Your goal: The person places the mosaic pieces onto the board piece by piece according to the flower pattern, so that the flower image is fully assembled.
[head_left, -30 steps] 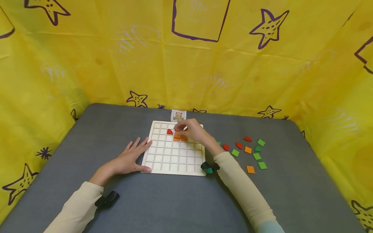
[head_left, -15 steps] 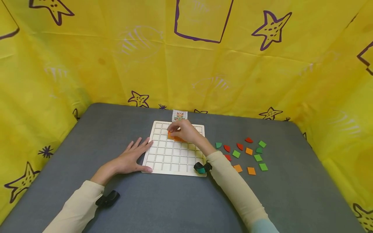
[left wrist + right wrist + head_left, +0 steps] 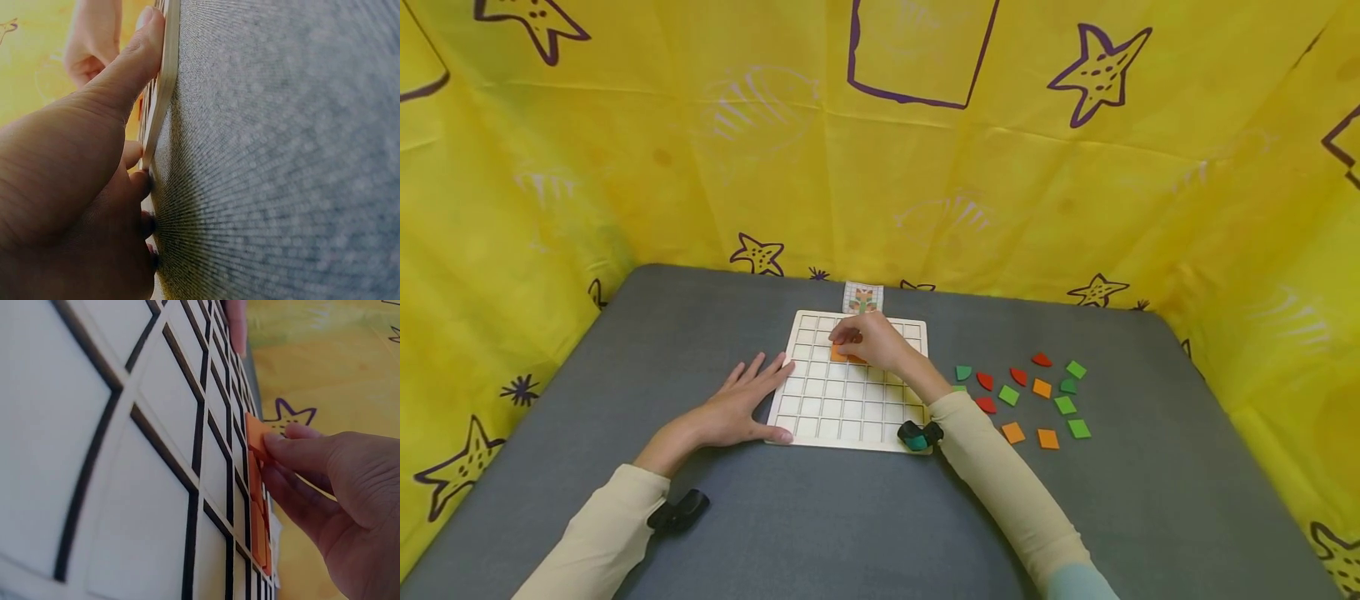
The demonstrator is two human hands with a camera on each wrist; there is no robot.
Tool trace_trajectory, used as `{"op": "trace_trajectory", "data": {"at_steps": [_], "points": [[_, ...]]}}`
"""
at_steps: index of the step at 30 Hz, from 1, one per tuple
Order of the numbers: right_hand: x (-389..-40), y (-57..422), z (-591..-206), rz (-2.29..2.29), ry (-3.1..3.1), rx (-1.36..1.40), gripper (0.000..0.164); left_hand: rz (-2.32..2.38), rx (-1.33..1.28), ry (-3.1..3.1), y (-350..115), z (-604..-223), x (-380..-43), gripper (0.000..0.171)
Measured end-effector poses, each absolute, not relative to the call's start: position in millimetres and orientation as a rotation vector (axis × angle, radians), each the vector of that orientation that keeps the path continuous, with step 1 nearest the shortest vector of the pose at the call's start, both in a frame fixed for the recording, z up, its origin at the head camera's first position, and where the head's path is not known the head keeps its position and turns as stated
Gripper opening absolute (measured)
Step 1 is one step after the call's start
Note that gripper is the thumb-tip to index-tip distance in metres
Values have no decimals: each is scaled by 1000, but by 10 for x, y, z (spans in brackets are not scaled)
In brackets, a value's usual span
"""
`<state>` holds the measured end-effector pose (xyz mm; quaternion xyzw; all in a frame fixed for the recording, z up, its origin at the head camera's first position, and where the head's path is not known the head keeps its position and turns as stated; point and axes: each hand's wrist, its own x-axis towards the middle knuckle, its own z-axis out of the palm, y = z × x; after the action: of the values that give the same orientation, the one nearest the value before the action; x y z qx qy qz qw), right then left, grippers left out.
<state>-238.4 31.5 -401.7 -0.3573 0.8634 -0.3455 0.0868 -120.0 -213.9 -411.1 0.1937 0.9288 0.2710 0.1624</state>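
A pale gridded wooden board (image 3: pixel 827 408) lies on the grey table. My left hand (image 3: pixel 733 410) rests at its left edge with fingers spread, thumb on the near left corner; the left wrist view shows this thumb (image 3: pixel 134 62) along the rim. Over the board's upper part, my right hand (image 3: pixel 876 343) pinches a square orange tile (image 3: pixel 256 434) between thumb and fingers. That tile is tilted in the right wrist view, at the end of a row of orange pieces (image 3: pixel 257 531) set in the grid. The hand partly hides this row from the head camera.
Right of the board lie loose pieces: red rounded ones (image 3: pixel 986 381), light green squares (image 3: pixel 1008 395), darker green ones (image 3: pixel 963 372) and orange squares (image 3: pixel 1012 432). A small printed pattern card (image 3: pixel 862 297) sits behind the board. Yellow patterned cloth (image 3: pixel 775 167) surrounds the table.
My right hand has moved left along the board with the orange tile and lowered it beside the orange pieces, covering the red piece there. My left hand stays at the board's edge.
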Motion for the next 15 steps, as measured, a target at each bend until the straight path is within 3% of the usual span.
{"op": "trace_trajectory", "data": {"at_steps": [15], "points": [[-2390,310,-4075,-1014,2576,-1036,17,767,561,2661,-2143,-4114,-1191,110]]}}
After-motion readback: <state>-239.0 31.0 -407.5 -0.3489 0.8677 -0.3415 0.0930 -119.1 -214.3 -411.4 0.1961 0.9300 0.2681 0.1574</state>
